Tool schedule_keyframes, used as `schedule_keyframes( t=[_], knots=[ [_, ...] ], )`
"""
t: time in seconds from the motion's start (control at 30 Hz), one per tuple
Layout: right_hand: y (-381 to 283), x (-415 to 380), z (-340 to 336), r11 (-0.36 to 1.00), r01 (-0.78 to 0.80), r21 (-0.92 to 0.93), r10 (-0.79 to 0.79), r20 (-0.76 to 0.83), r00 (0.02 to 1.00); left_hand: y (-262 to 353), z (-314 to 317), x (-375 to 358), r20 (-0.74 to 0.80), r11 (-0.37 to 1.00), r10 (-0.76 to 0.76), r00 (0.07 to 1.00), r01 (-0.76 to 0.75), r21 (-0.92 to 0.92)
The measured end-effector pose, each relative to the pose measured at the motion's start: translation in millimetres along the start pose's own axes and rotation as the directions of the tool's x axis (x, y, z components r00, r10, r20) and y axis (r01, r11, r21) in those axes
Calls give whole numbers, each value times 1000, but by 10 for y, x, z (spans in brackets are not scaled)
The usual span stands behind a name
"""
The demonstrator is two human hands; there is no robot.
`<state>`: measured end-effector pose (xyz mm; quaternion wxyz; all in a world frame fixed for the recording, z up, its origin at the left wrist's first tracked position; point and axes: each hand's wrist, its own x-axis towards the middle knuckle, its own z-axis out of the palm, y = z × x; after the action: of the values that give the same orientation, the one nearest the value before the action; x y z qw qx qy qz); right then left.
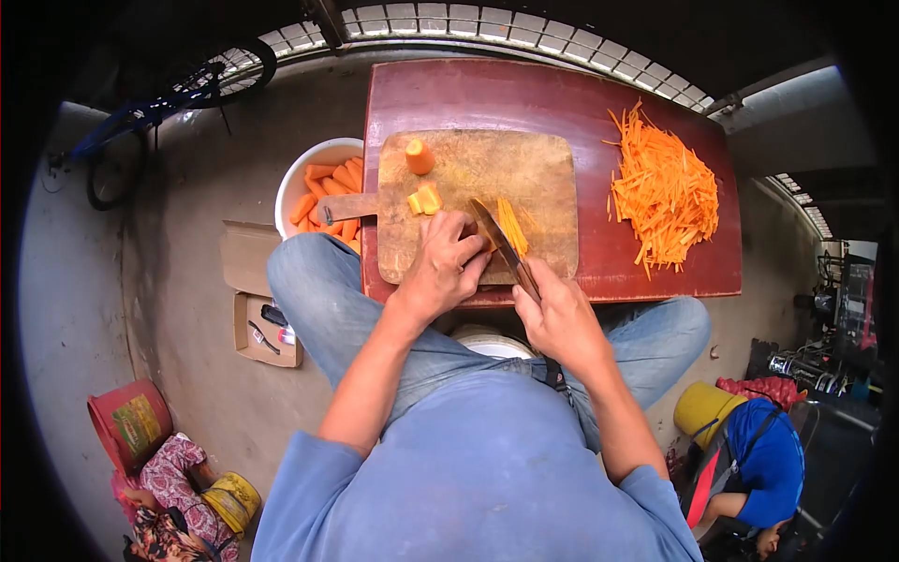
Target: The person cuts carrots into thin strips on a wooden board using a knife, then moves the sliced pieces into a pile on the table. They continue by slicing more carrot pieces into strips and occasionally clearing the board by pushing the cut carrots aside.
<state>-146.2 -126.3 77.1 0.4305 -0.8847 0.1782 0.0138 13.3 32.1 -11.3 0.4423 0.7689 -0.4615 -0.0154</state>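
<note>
My right hand point(564, 321) is wrapped round the handle of a knife point(498, 236), its blade pointing away from me over the wooden cutting board point(543, 159). Against the left side of the blade, my left hand point(442, 260) has its fingers curled down on a carrot piece, mostly hidden beneath them. Thin carrot strips point(510, 223) lie just right of the blade. Beyond my left hand are some cut carrot chunks point(426, 199), and a thick carrot stub point(419, 157) stands near the board's far left.
A large heap of carrot strips point(665, 192) covers the right of the red table point(449, 94). Left of it stands a white tub point(286, 201) of peeled carrots point(323, 178). A cardboard box point(245, 328) lies on the floor. Two other people work behind me beside buckets point(704, 410).
</note>
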Motion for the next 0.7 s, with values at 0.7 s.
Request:
schedule_keyframes(
  t=[0.7],
  knots=[
    [-26, 83, 74, 1000, 28, 2, -28, -20, 999, -30, -7, 21, -11, 999, 13, 1000, -13, -32]
  ],
)
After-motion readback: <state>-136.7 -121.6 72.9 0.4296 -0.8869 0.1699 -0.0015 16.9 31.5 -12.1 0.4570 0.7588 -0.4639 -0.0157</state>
